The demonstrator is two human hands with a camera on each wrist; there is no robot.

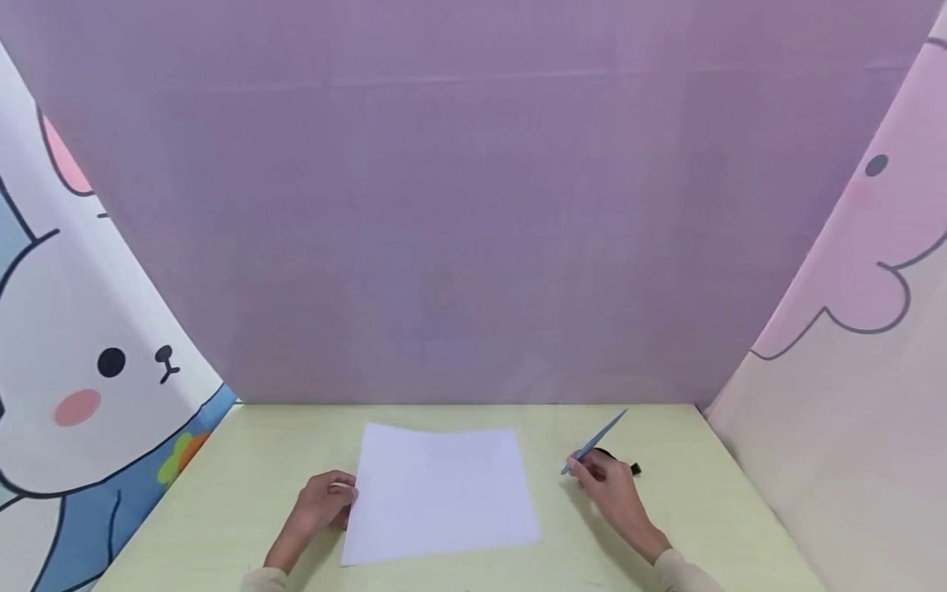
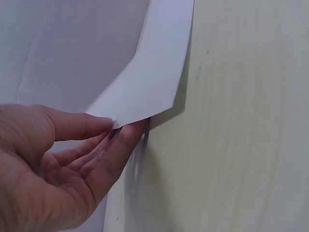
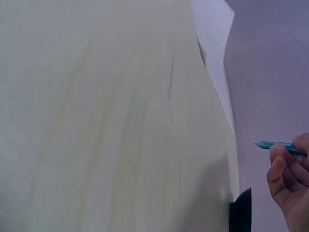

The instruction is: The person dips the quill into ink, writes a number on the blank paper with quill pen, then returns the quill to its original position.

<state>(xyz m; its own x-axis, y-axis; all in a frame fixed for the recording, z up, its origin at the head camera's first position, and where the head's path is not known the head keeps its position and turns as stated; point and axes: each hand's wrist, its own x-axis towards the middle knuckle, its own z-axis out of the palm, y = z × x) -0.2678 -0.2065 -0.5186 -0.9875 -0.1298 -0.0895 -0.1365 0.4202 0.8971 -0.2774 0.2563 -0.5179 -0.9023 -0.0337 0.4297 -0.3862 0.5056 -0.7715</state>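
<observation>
A blank white sheet of paper [image 1: 444, 493] lies on the table, its left edge lifted a little. My left hand [image 1: 325, 501] pinches that edge; in the left wrist view the thumb is on top of the paper [image 2: 145, 82] and the fingers are underneath. To the right of the sheet, my right hand [image 1: 614, 493] holds a slim blue pen [image 1: 605, 430] above the table, clear of the paper. The pen [image 3: 273, 144] points its thin tip leftward in the right wrist view, where part of the right hand [image 3: 292, 188] is cut off by the frame.
A black object [image 1: 636, 469] lies just beyond my right hand, mostly hidden by it. The pale yellow-green table [image 1: 710, 510] meets a purple backdrop [image 1: 473, 247] at the back. Cartoon-printed panels [image 1: 111, 312] stand on both sides.
</observation>
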